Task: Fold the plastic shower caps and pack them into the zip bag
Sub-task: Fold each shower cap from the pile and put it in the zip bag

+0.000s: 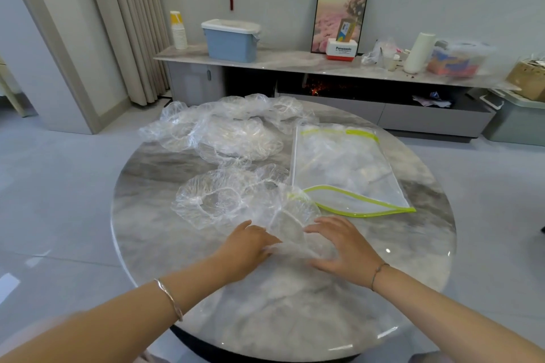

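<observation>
Left hand, right hand — on shower cap

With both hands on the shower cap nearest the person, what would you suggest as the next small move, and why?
Probably fold the shower cap in half. The left hand and right hand rest with open fingers on either side of it, it looks spread out and unfolded, and the zip bag lies just beyond with its mouth open.

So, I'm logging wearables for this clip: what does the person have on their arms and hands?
No sleeves or gloves: the left hand and right hand are bare. A thin silver bangle circles the left wrist; a slim dark cord bracelet circles the right wrist.
</observation>
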A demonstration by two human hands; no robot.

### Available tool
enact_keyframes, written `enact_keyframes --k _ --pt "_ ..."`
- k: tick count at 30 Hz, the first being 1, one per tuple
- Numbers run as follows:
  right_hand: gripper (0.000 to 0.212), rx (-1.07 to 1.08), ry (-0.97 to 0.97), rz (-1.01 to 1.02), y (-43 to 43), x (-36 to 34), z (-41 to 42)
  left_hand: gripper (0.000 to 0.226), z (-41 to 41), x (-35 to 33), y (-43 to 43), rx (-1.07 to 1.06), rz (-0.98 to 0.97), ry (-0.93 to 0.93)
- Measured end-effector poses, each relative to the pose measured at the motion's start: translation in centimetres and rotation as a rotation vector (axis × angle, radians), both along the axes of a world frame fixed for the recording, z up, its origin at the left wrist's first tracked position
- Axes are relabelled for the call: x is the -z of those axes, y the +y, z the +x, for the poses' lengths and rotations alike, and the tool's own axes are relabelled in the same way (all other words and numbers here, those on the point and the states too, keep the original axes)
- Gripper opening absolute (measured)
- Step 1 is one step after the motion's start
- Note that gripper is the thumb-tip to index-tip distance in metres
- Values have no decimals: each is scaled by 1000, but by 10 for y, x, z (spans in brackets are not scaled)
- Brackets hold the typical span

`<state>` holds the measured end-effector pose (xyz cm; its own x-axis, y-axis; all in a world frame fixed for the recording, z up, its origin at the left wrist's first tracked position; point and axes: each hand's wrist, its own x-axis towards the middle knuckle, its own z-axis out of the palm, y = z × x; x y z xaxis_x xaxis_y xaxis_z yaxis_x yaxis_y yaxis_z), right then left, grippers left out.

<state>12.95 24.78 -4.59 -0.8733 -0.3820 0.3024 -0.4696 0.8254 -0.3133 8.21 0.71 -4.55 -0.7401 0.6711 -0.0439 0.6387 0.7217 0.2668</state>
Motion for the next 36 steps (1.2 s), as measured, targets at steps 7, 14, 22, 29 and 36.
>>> enact_keyframes --k 7,14,22,29,36 --pt "24 171 -284 -227 6 4 -3 31 -10 1 -10 -49 97 -51" --pt "31 424 -494 -481 5 5 -5 21 -12 -2 -12 -349 300 -254" --pt "23 547 -324 -126 2 7 -2 45 -7 -9 -3 -315 47 153" --pt "75 204 -207 77 -17 16 2 52 -5 15 10 216 -59 353" --pt "100 184 -397 249 -19 38 15 68 4 35 7 147 -240 95"
